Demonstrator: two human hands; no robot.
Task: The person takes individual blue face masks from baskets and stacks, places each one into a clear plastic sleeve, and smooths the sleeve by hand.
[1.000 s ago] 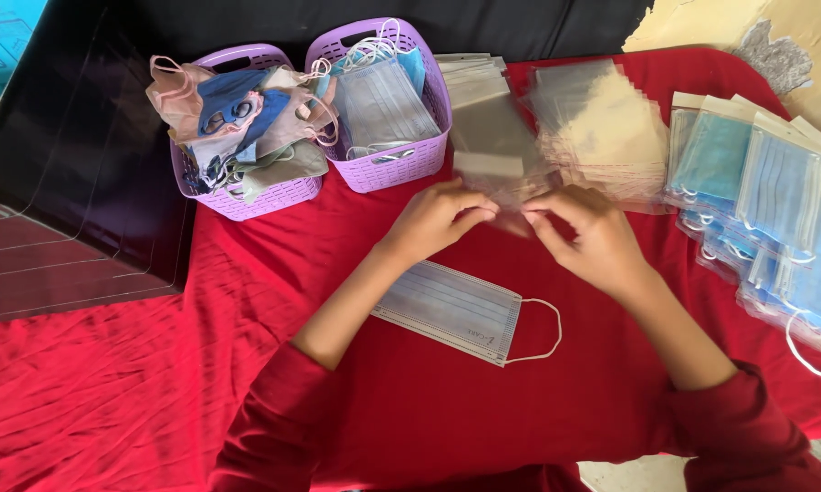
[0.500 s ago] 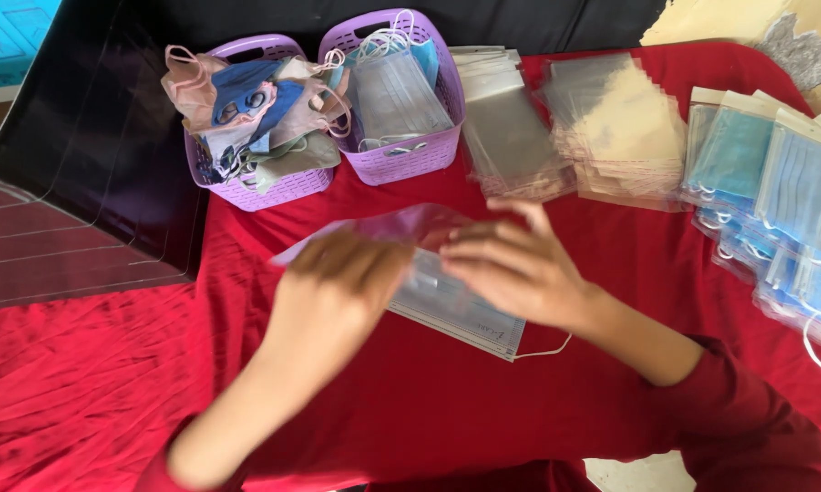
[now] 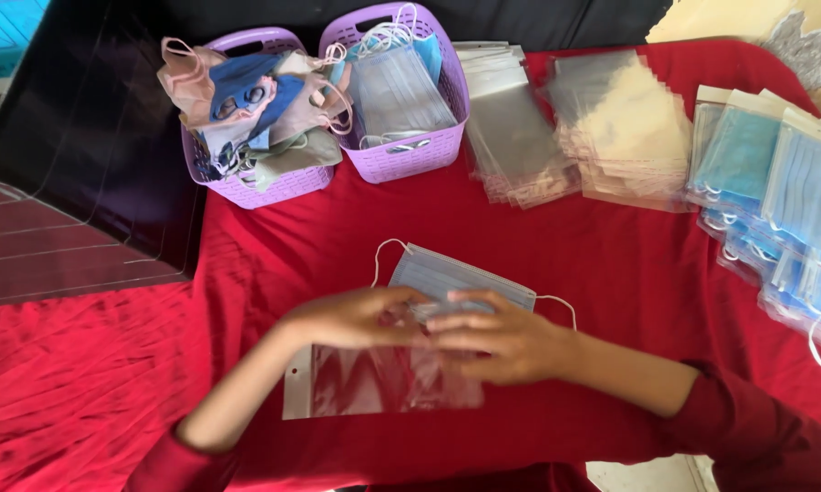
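A light blue pleated face mask (image 3: 451, 275) with white ear loops lies on the red cloth (image 3: 338, 237). Just in front of it a clear plastic sleeve (image 3: 365, 383) lies flat on the cloth. My left hand (image 3: 356, 317) rests on the sleeve's upper edge, fingers touching the mask's near edge. My right hand (image 3: 502, 337) lies over the sleeve's right end and the mask's lower edge, fingers curled around them. Both hands meet at the mouth of the sleeve. Whether the mask is partly inside the sleeve is hidden by my fingers.
Two purple baskets stand at the back: the left basket (image 3: 246, 187) holds mixed cloth masks, the right basket (image 3: 410, 155) holds blue masks. Stacks of clear sleeves (image 3: 520, 137) lie beside them, and packed blue masks (image 3: 775, 182) overlap at the right edge. A dark surface (image 3: 82, 137) lies left.
My hands came back from the sleeve stack with one clear sleeve and laid it on the cloth in front of the mask. Both hands now sit lower, at the mask's near edge.
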